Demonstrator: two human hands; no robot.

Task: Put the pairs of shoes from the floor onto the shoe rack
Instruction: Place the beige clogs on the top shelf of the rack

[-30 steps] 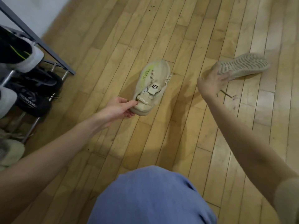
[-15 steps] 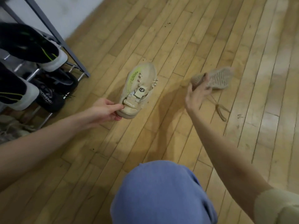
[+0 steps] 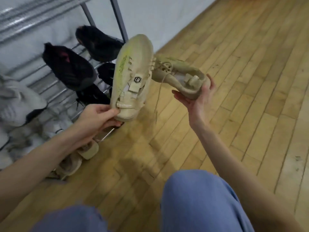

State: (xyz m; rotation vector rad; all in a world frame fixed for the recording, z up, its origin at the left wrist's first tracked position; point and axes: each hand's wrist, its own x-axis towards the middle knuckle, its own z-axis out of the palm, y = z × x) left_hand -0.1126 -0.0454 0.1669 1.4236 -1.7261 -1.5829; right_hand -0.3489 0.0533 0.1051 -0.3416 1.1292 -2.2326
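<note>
I had both shoes of the pair off the floor at this moment. My left hand [image 3: 98, 118] pinched the heel of the beige strapped sneaker with the yellow-green stripe [image 3: 133, 76], thumb on top and fingers curled under, so the toe pointed up and away from that grip. My right hand [image 3: 199, 97] cradled the heel of the matching beige laced sneaker [image 3: 182, 77] from below, fingers wrapped round its back; its toe lay toward the first shoe and the two looked to be touching or nearly so. A loose lace hung below it.

The grey metal shoe rack [image 3: 117, 17] stood beyond and to the left of the left grip, its rungs carrying black sneakers [image 3: 70, 67] and a white sneaker [image 3: 20, 101]. To do this step well, I judged I should swing both shoes toward a free stretch of rung, keep them side by side, toes the same way, and mind the dangling lace so it would not snag on the bars.
</note>
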